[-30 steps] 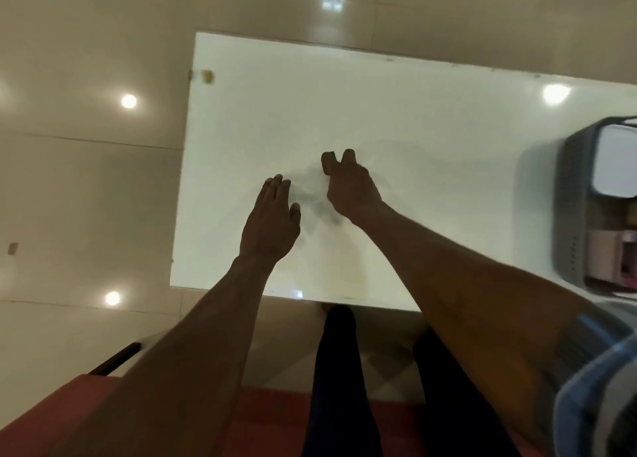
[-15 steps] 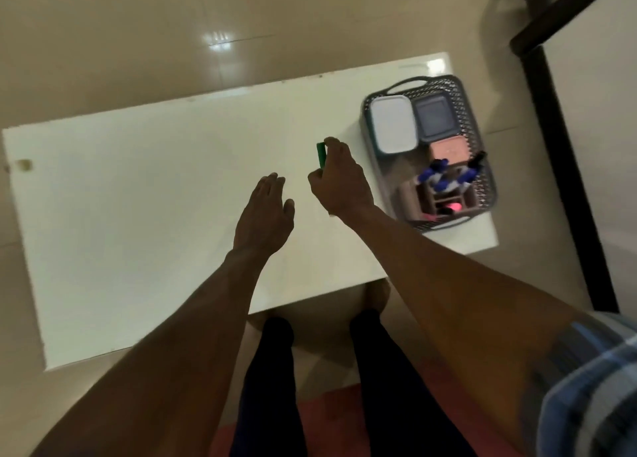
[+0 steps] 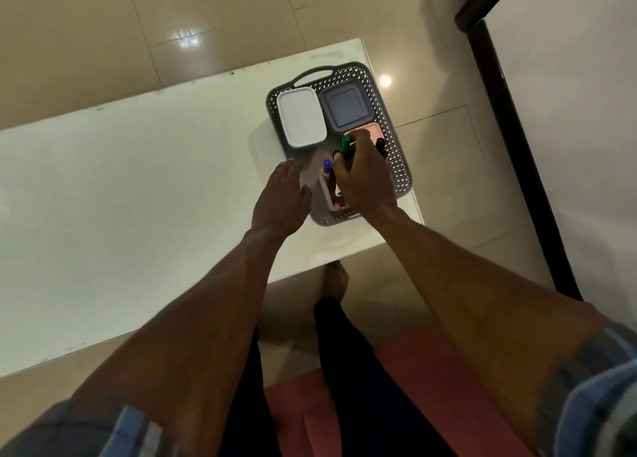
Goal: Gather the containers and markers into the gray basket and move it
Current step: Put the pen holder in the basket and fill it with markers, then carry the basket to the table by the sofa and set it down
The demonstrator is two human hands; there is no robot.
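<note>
From the head view, the gray basket sits at the right end of the white counter, close to its right edge and near corner. Inside, at the far end, lie two lidded containers side by side: a white one and a gray-blue one, with a pink container partly hidden just behind the right hand. That hand is clenched around a green marker above the basket. A blue-capped marker stands in a pink holder. The left hand hovers released, fingers spread, beside the basket's left wall. Left of it the counter lies bare.
</note>
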